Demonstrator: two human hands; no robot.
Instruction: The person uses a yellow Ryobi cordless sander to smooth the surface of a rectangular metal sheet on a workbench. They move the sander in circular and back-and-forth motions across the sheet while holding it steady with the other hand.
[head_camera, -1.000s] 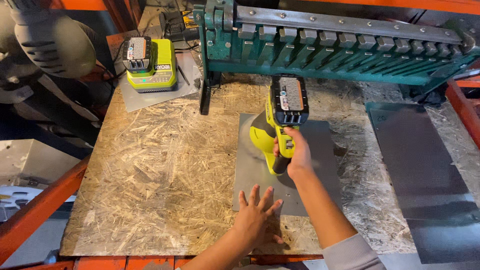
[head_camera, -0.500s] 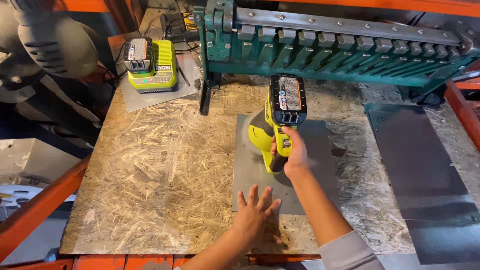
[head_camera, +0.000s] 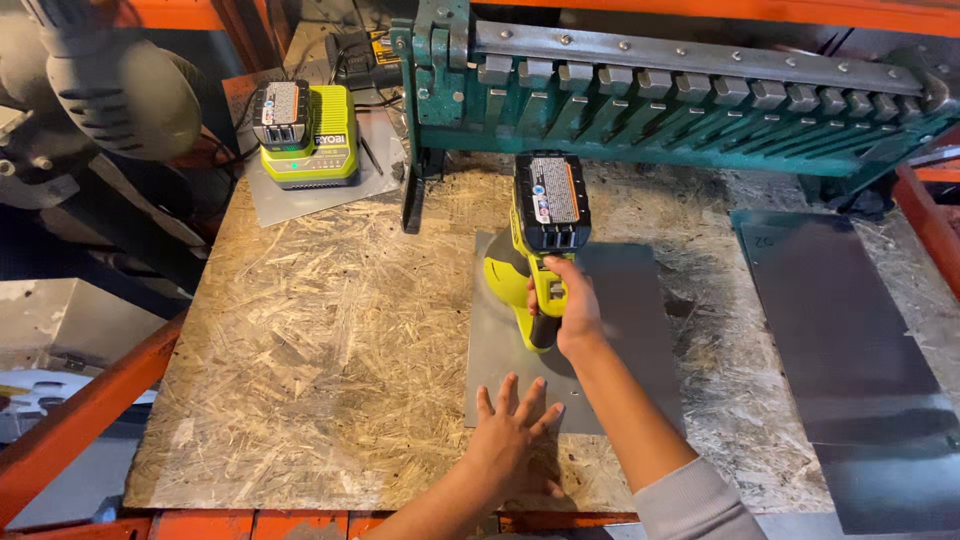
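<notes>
We see the right hand (head_camera: 568, 315) gripping a yellow-green drill (head_camera: 535, 255) upright on a grey sheet (head_camera: 620, 300) at desk (head_camera: 320, 340) centre; the left hand (head_camera: 512, 440) lies open, pressing the sheet's near edge. A yellow-green charger (head_camera: 305, 135) sits far left.

The drill (head_camera: 535, 265) hides its own tip and part of the metal sheet (head_camera: 620, 300). The dark sheet (head_camera: 850, 360) is cut off at the right and bottom edges.
</notes>
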